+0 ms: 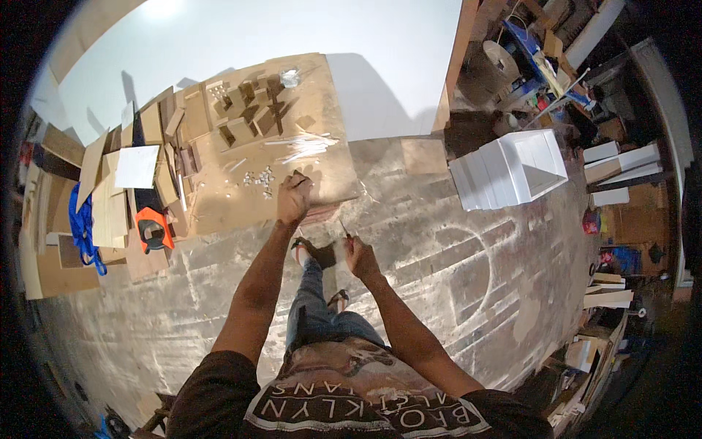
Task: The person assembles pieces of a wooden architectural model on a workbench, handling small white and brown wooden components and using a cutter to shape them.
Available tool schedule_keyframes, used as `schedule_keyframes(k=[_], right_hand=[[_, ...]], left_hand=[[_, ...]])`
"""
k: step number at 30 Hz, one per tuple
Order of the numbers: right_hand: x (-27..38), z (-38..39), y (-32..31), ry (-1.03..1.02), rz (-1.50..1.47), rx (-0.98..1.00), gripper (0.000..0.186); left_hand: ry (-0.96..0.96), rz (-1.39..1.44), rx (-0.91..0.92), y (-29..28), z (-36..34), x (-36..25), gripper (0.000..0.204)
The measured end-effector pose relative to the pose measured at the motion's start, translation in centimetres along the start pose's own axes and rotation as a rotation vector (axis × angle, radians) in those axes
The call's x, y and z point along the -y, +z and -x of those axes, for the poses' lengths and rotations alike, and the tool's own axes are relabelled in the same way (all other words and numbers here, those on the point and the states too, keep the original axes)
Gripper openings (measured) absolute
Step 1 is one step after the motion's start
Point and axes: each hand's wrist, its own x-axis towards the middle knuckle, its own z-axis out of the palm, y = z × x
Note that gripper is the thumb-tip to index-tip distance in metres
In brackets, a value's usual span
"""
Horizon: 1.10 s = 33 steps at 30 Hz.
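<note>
Above the near edge of a brown board (219, 208), my left hand (294, 199) is closed, its fingers curled around something small that I cannot make out. My right hand (360, 257) is lower and to the right, over the floor, closed on a thin-bladed hand tool (344, 228) whose pale tip points up and away from me. Just beyond my left hand lies a loose pile of thin white strips (311, 146). Left of that hand, small white pieces (257, 179) are scattered on the board. Several small brown wooden pieces (238, 133) stand farther back, casting shadows.
Wood offcuts (110, 190) crowd the left, with an orange-and-black D-shaped handle (153, 230) and a blue strap (84, 230). A white panel surface (292, 29) spans the back. White nested boxes (504, 170) stand on the dusty floor (424, 278) at right; cluttered shelves (621, 212) line that side.
</note>
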Motion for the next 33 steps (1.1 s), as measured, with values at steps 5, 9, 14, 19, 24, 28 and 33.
schedule_keyframes(k=[5, 9, 14, 19, 24, 28, 33], right_hand=[[-1.6, 3.6, -0.5, 0.029, 0.014, 0.018, 0.032], [-1.9, 5.1, -1.0, 0.002, 0.061, 0.064, 0.033], [-2.3, 5.2, -1.1, 0.021, 0.032, 0.004, 0.03], [-2.1, 1.8, -2.2, 0.112, -0.045, -0.04, 0.026], [0.2, -1.0, -2.6, 0.122, -0.039, -0.038, 0.027], [-0.6, -0.6, -1.8, 0.104, -0.008, -0.059, 0.029], [-0.7, 1.5, -1.2, 0.096, -0.038, -0.089, 0.025]], left_hand=[[-0.02, -0.18, 0.044, 0.2, 0.0, -1.1, 0.013], [0.026, -0.168, 0.021, -0.3, -0.2, -1.4, 0.013], [-0.024, -0.046, 0.012, -0.9, -0.5, -1.3, 0.019], [-0.043, -0.032, -0.019, -1.1, -1.1, -1.5, 0.02], [-0.025, -0.028, -0.001, -0.4, -2.5, 0.6, 0.026], [-0.069, -0.082, 0.037, 0.5, -4.1, 0.6, 0.026], [-0.091, -0.178, 0.107, 1.0, -5.3, 0.3, 0.025]])
